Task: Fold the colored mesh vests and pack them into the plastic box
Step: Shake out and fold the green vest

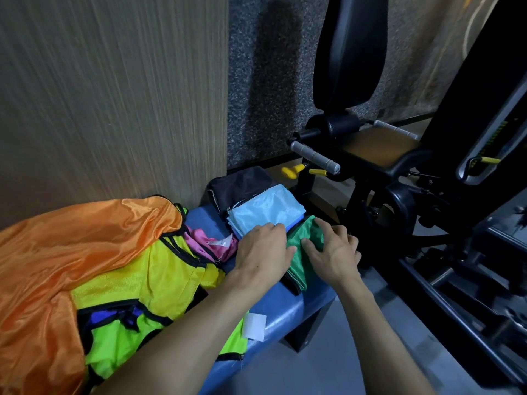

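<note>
Pressing flat-fingered on the folded green mesh vest [302, 253], the left hand [263, 253] and right hand [332, 252] work beside the light-blue vest stack [265, 210] on the blue bench [288, 306].

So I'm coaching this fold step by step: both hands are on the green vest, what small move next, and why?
Probably lift the green vest onto the light blue stack. It already looks folded small under the left hand and right hand, and folded vests are stacked right beside it. No plastic box is in view.
</note>
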Demonstrator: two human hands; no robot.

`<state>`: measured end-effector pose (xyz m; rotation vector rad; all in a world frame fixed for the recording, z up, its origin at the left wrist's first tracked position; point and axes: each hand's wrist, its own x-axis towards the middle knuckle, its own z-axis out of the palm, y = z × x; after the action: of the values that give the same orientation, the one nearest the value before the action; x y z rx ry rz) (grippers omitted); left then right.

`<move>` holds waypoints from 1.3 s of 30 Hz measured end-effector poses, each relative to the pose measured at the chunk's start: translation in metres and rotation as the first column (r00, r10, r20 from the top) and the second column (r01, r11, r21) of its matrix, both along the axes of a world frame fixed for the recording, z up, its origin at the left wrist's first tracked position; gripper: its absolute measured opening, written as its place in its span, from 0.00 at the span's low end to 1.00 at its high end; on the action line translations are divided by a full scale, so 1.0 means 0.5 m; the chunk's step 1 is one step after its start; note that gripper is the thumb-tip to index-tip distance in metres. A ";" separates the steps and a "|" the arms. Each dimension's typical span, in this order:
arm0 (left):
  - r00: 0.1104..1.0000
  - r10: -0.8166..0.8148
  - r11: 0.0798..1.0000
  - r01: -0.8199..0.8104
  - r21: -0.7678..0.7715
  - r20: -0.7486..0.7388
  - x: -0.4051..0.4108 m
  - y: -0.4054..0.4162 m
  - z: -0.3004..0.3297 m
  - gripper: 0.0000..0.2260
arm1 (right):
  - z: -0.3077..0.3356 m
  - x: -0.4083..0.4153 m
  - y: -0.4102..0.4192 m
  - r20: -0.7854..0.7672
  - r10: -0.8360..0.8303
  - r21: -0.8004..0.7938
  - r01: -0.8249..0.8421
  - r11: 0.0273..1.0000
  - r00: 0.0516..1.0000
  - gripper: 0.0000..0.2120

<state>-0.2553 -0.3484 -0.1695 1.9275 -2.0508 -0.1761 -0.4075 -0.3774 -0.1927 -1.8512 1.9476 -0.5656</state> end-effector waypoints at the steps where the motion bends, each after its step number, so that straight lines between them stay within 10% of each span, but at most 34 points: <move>1: 1.000 0.007 1.000 -0.007 0.010 -0.003 -0.001 -0.001 0.000 0.16 | 0.000 0.001 0.000 -0.001 0.001 -0.004 -0.001 1.000 1.000 0.29; 19: 0.983 0.107 0.994 -0.109 -0.004 -0.146 0.000 -0.005 0.008 0.08 | -0.028 0.038 0.021 -0.142 0.159 -0.122 -0.176 0.977 0.977 0.26; 30: 0.946 -0.102 0.984 0.142 -0.109 0.309 -0.011 0.017 -0.016 0.11 | -0.043 0.036 0.021 -0.241 0.174 0.051 -0.167 0.985 0.955 0.28; 39: 0.913 -0.234 0.956 0.278 -0.091 0.333 0.035 0.035 -0.047 0.11 | -0.025 0.040 0.036 -0.251 0.220 0.044 -0.216 0.975 0.943 0.31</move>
<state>-0.2380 -0.3307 -0.1931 1.6865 -2.4522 0.2297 -0.3874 -0.3595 -0.2054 -2.1845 1.8544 -0.2520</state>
